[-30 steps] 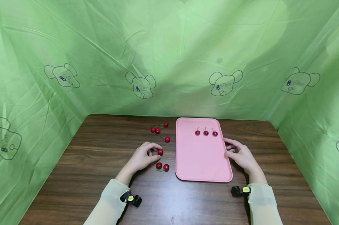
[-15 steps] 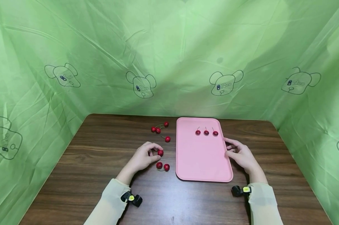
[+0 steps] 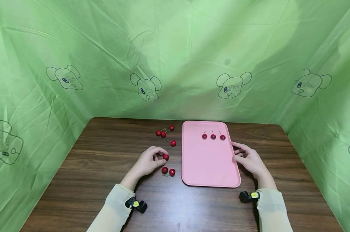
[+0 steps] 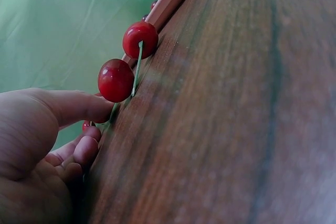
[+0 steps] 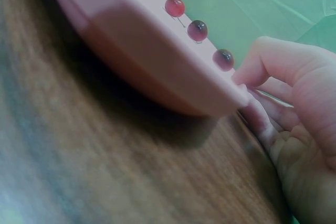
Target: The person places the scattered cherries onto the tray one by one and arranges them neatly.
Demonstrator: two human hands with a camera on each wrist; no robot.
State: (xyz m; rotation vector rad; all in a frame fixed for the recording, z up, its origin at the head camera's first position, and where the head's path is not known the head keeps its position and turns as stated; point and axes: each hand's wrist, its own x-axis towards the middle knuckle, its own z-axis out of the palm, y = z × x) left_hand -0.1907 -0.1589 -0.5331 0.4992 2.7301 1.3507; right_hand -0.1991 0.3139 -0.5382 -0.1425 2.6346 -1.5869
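In the head view my left hand pinches a red cherry between thumb and index finger, low over the table left of the tray. The left wrist view shows this cherry mostly hidden behind the thumb. Closer to me lie two more cherries, one beside the other, with green stems. On the other side, my right hand grips the right rim of a pink tray, thumb and fingers at its edge. Three cherries stand in a row near the tray's back, the middle cherry included, stems pointing away.
Beyond the left hand lies a single cherry, and farther back a cluster of three cherries with stems. All this is on a dark wooden table. A green cloth with printed bear heads encloses its back and sides.
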